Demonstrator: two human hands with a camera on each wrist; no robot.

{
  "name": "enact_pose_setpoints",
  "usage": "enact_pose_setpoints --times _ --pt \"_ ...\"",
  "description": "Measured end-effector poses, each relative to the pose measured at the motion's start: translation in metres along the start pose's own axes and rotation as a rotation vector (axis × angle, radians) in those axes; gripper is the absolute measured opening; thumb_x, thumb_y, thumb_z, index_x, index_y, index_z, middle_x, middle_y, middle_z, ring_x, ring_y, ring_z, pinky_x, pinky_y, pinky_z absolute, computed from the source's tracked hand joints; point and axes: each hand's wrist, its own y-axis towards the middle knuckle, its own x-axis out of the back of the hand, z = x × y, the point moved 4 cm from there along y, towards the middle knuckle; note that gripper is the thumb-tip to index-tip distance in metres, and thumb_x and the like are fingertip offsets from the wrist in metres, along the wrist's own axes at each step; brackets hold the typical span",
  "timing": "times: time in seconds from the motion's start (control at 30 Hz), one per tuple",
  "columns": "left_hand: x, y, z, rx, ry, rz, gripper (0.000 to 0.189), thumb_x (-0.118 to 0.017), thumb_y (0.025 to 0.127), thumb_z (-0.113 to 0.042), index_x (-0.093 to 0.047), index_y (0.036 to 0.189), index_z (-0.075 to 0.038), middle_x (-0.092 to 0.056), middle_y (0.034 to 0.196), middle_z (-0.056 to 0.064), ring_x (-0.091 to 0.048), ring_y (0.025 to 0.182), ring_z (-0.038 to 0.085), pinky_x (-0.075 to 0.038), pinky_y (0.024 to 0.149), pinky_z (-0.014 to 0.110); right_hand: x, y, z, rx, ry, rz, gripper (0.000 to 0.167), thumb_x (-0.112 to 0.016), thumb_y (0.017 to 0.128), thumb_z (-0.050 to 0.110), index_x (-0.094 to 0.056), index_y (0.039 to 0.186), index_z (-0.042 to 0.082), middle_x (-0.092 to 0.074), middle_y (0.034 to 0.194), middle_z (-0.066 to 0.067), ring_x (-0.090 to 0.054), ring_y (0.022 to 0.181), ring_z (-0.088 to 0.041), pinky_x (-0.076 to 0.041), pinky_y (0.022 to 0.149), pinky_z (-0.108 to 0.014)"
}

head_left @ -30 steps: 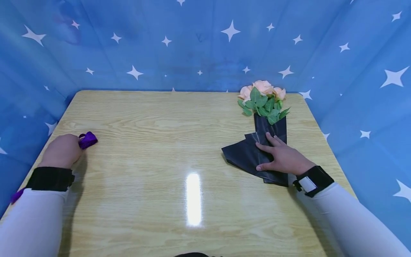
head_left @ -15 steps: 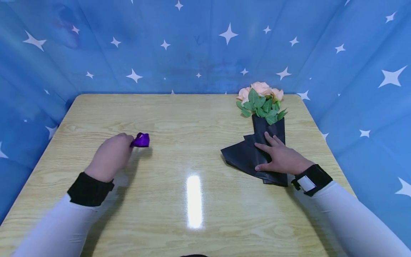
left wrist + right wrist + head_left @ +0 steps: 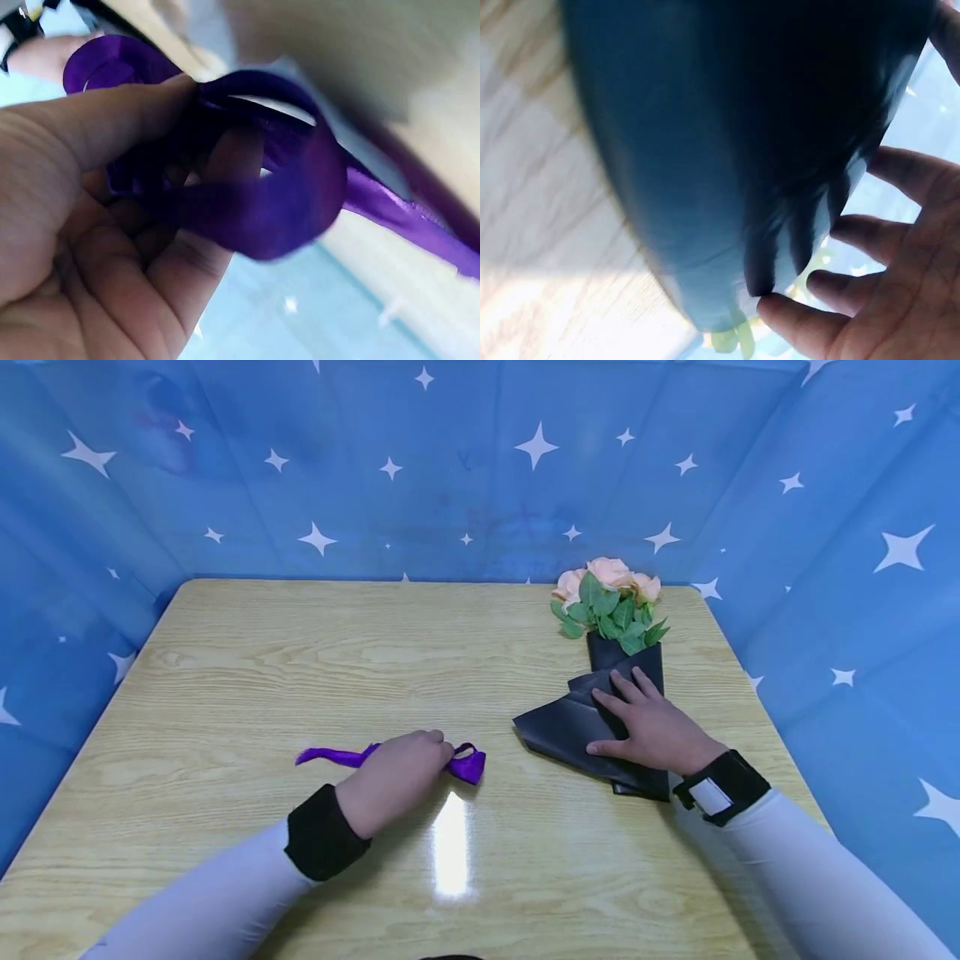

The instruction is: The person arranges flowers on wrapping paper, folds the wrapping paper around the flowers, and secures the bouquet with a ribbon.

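Note:
My left hand point(image 3: 397, 777) pinches a purple ribbon point(image 3: 468, 767) between thumb and fingers, over the middle of the table. Loops of the ribbon point(image 3: 292, 202) stick out past the fingertips in the left wrist view, and a loose tail trails behind the hand to the left. On the right, my right hand point(image 3: 656, 724) rests with spread fingers on black wrapping paper point(image 3: 551, 727). The paper is folded around the stems of a bouquet of pale pink flowers point(image 3: 609, 573) with green leaves. In the right wrist view the fingertips touch the glossy paper point(image 3: 682, 187).
The wood-grain table point(image 3: 285, 652) stands against a blue curtain point(image 3: 450, 485) with white stars, which also hangs at both sides. A bright light reflection shows on the tabletop near the front. A dark object point(image 3: 452, 957) barely enters at the bottom edge.
My left hand has carried the ribbon from the table's left side rightward and nearer to the front middle. The right hand has stayed on the wrapping paper, whose upper fold has shifted slightly.

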Motion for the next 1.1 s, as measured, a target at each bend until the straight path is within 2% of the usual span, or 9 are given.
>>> enact_pose_setpoints --times 0.1,0.17,0.43,0.57,0.7,0.8,0.87,1.0,1.1 --pt "-0.009 0.005 -0.014 -0.044 -0.012 0.049 0.009 -0.072 0.091 0.000 -0.072 0.092 -0.009 -0.065 0.082 0.002 -0.062 0.075 0.015 -0.057 0.067 0.033 0.001 0.001 0.005 0.014 -0.002 -0.007 0.090 -0.069 0.091 0.065 -0.042 0.159 0.012 -0.024 0.169 -0.027 -0.011 0.156 -0.056 -0.026 0.120 -0.070" --pt "-0.012 0.007 -0.020 -0.063 -0.015 0.056 0.010 -0.074 0.089 0.000 -0.072 0.091 -0.010 -0.066 0.083 0.002 -0.062 0.076 0.015 -0.057 0.067 0.033 0.002 0.001 0.009 0.023 -0.003 -0.012 0.090 -0.068 0.091 0.065 -0.042 0.159 0.013 -0.025 0.169 -0.026 -0.012 0.157 -0.054 -0.025 0.121 -0.070" --pt "-0.007 0.015 -0.030 -0.088 -0.031 -0.006 0.013 -0.075 0.091 -0.006 -0.068 0.084 -0.014 -0.060 0.079 -0.004 -0.058 0.071 0.011 -0.054 0.060 0.031 0.013 0.002 0.033 0.067 0.003 -0.037 0.087 -0.067 0.092 0.065 -0.043 0.159 0.015 -0.030 0.169 -0.020 -0.017 0.159 -0.046 -0.024 0.124 -0.066" --pt "-0.002 0.020 -0.033 -0.084 -0.059 -0.019 0.013 -0.075 0.096 -0.020 -0.069 0.086 -0.015 -0.059 0.078 -0.006 -0.056 0.070 0.010 -0.053 0.060 0.031 0.022 -0.003 0.061 0.157 0.043 -0.089 0.082 -0.067 0.094 0.062 -0.046 0.158 0.014 -0.036 0.167 -0.017 -0.024 0.158 -0.042 -0.029 0.124 -0.062" --pt "0.006 0.023 -0.036 -0.078 -0.086 -0.043 0.014 -0.074 0.098 -0.024 -0.070 0.088 -0.014 -0.059 0.079 -0.006 -0.054 0.069 0.009 -0.052 0.062 0.029 0.024 -0.012 0.099 0.303 0.142 -0.141 0.079 -0.071 0.094 0.056 -0.049 0.155 0.011 -0.044 0.163 -0.013 -0.036 0.154 -0.033 -0.036 0.122 -0.054" --pt "0.010 0.023 -0.039 -0.084 -0.093 -0.067 0.011 -0.075 0.097 -0.020 -0.071 0.090 -0.013 -0.061 0.080 -0.005 -0.055 0.069 0.009 -0.052 0.062 0.030 0.019 -0.016 0.125 0.398 0.174 -0.178 0.080 -0.077 0.090 0.054 -0.053 0.151 0.009 -0.056 0.154 -0.011 -0.051 0.145 -0.028 -0.044 0.117 -0.048" --pt "0.012 0.023 -0.040 -0.087 -0.101 -0.079 0.009 -0.076 0.096 -0.020 -0.071 0.091 -0.014 -0.062 0.080 -0.005 -0.056 0.069 0.009 -0.052 0.062 0.029 0.014 -0.017 0.137 0.431 0.162 -0.215 0.074 -0.080 0.089 0.049 -0.058 0.147 0.008 -0.066 0.141 -0.009 -0.063 0.130 -0.023 -0.053 0.107 -0.043" --pt "0.013 0.019 -0.039 -0.095 -0.118 -0.084 0.009 -0.076 0.095 -0.019 -0.071 0.089 -0.014 -0.063 0.078 -0.005 -0.057 0.068 0.010 -0.052 0.060 0.030 0.005 -0.018 0.146 0.430 0.149 -0.275 0.044 -0.079 0.094 0.025 -0.068 0.134 0.009 -0.075 0.117 -0.001 -0.071 0.104 -0.015 -0.060 0.088 -0.036" --pt "0.010 0.014 -0.033 -0.102 -0.131 -0.065 0.018 -0.074 0.097 -0.023 -0.067 0.083 -0.015 -0.060 0.074 -0.007 -0.054 0.065 0.009 -0.050 0.059 0.029 -0.001 -0.017 0.145 0.404 0.168 -0.280 0.029 -0.075 0.096 0.013 -0.074 0.124 0.012 -0.077 0.112 0.001 -0.073 0.100 -0.013 -0.061 0.085 -0.035"
